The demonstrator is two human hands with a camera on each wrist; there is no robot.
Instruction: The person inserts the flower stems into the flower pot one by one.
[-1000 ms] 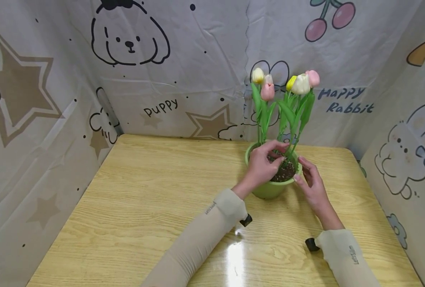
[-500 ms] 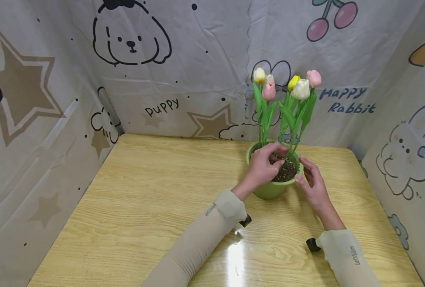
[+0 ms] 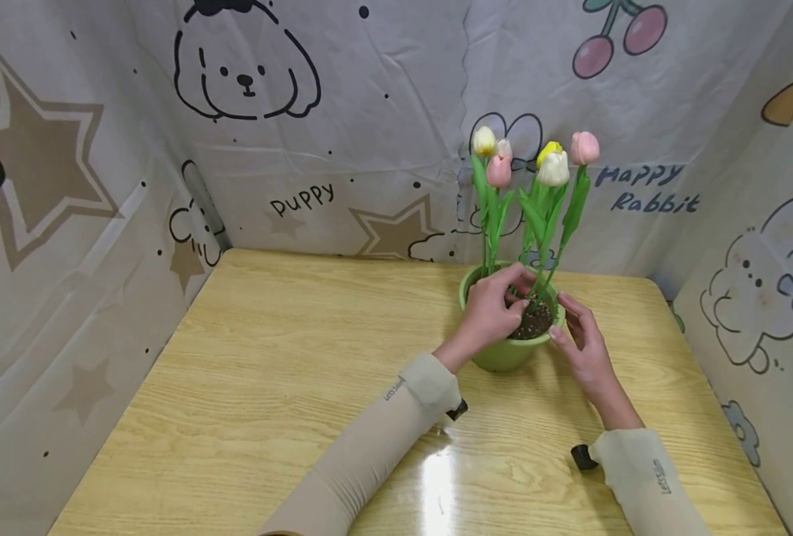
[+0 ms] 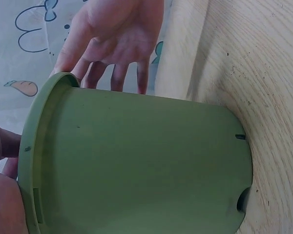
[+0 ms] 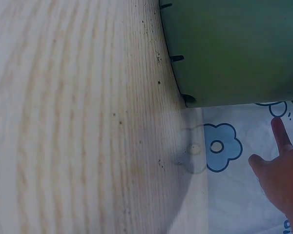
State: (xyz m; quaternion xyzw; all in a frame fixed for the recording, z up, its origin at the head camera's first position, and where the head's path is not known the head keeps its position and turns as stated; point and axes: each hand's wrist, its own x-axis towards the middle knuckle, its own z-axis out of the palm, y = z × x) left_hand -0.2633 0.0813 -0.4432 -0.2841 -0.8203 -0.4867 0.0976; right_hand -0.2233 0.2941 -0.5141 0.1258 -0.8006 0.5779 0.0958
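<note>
A green flowerpot [image 3: 503, 356] with dark soil [image 3: 533, 320] stands on the wooden table, holding tulips in white, pink and yellow. My left hand [image 3: 493, 309] reaches over the pot's near-left rim, thumb and fingers pinching a stem low down, under the white tulip [image 3: 553, 169]. The fingertips are partly hidden. My right hand [image 3: 587, 346] is at the pot's right rim, thumb and fingers extended and spread. In the left wrist view that right hand [image 4: 119, 36] shows across the pot; the right wrist view shows its spread digits [image 5: 283, 180] beside the pot wall.
A pink tulip [image 3: 584, 147] leans right of the white one; another pink tulip [image 3: 499, 171] stands in the left group. Patterned curtains [image 3: 369, 134] rise behind and at both sides of the wooden table [image 3: 289, 357].
The white tulip has shifted left and slightly down, away from the pink tulip at its right. Both hands have stayed almost in place.
</note>
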